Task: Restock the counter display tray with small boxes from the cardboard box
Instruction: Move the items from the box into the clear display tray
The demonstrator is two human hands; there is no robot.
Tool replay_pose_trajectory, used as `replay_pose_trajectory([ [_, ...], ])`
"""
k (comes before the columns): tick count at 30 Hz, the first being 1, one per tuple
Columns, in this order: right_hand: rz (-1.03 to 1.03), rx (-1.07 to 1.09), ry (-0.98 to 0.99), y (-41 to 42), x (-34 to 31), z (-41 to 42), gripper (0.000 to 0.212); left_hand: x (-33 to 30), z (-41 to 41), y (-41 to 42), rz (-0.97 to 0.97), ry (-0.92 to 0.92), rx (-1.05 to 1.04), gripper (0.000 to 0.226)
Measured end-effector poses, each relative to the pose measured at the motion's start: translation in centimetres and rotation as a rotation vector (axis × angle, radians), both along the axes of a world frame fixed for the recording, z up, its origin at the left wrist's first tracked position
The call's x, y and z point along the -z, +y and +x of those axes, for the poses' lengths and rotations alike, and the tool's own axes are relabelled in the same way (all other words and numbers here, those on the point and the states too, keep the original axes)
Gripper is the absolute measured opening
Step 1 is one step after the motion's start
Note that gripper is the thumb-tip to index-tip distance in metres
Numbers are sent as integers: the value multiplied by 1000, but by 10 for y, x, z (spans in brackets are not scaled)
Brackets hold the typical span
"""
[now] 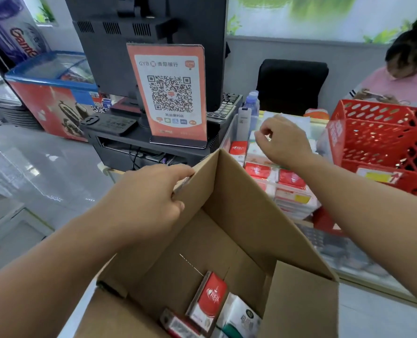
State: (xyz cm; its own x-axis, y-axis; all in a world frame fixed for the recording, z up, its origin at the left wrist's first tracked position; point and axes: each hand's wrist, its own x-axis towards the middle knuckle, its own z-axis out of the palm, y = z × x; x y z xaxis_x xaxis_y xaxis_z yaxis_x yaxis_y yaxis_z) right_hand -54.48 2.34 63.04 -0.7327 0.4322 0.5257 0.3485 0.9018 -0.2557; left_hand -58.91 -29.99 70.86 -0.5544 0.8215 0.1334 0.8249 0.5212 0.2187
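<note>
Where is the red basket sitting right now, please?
The red basket sits at the right of the head view, just right of the display tray and the right hand.

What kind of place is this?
Most likely a small convenience shop's checkout counter: a QR payment sign stands by the till screen, an ice-cream freezer sits behind, and a red shopping basket rests on the counter.

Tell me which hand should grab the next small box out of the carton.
Right, probably. The left hand grips the cardboard box flap, steadying it. The right hand hovers over the display tray, seemingly empty, fingers loosely curled. It's free to reach for the red small box.
</note>
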Motion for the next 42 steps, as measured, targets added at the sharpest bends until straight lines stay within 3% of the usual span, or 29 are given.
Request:
replay_pose_trajectory([
  [4, 91, -175, 143, -43, -38, 38, 39, -3, 12, 10, -7, 5, 34, 54],
  [7, 156, -435, 29, -84, -52, 83, 38, -4, 22, 16, -21, 7, 71, 54],
  [10, 130, -654, -421, -123, -43, 126, 40, -7, 32, 23, -26, -15, 105, 55],
  [14, 88, -595, -1069, -162, 8, 157, 34, -10, 45, 32, -39, -53, 153, 56],
  [20, -142, -430, -1497, -185, 86, 184, 34, -12, 58, 39, -3, -45, 181, 58],
  [23, -126, -348, -1497, -190, 103, 191, 27, -14, 62, 39, 4, -39, 183, 59],
  [29, -113, -288, -1356, -183, 125, 188, 53, -14, 66, 36, 9, -18, 178, 57],
  [34, -138, -200, -1303, -172, 123, 185, 52, -17, 66, 35, 17, 0, 167, 57],
  [39, -128, -52, -1115, -159, 129, 187, 51, -17, 67, 30, 8, 10, 158, 56],
  [42, -149, -43, -1083, -156, 137, 187, 61, -14, 67, 26, 17, 12, 155, 54],
])
